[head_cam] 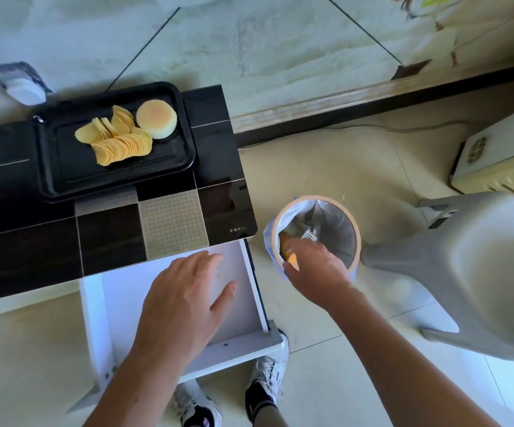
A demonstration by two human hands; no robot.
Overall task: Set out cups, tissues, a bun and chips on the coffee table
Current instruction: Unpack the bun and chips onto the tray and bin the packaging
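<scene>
We see a lined waste bin (349, 229) at four o'clock of centre, a grey plastic stool (480, 272) beside it, sneakers (268, 374) at six.

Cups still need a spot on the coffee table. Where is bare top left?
Bare top: the tiled strip between the black tray and the open drawer, and the corner right of the tray. The tray's near half is bare too. Crowded: chips and bun fill its far half; the left hand covers the drawer.

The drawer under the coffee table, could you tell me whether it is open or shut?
Open: the drawer is pulled out from the coffee table, its white floor showing, with the left hand above it.
</scene>
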